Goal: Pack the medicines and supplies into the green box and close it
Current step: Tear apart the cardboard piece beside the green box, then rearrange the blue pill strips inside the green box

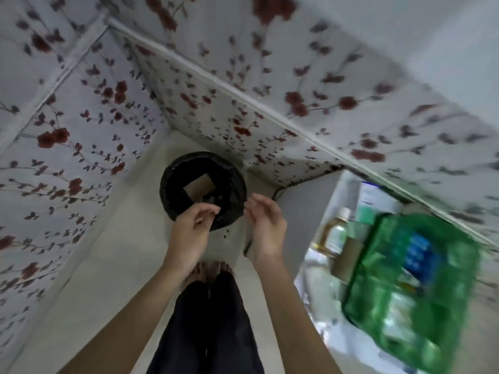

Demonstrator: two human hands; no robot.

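Floral wallpaper [81, 147] wraps the corner ahead of me, pale floor [129, 225] below, and I'm looking straight down at a black bin [175, 182] standing on that floor. I can see a brown card piece [199, 187] lying inside it. My left hand [189, 233] hovers over the bin's near rim, thumb and forefinger drawn close together, other fingers curled; whether anything is pinched there I cannot tell. My right hand [266, 225] hangs just beside the bin, fingers loosely apart and empty. Bare feet [209, 269] and dark trousers [208, 327] show between my forearms. Off to the right, well apart from both hands, the green box [410, 290] sits blurred on a table [310, 287], something blue showing in it. Just beside it stands a bottle [333, 233] of yellowish liquid, with pale cartons [375, 201] behind.
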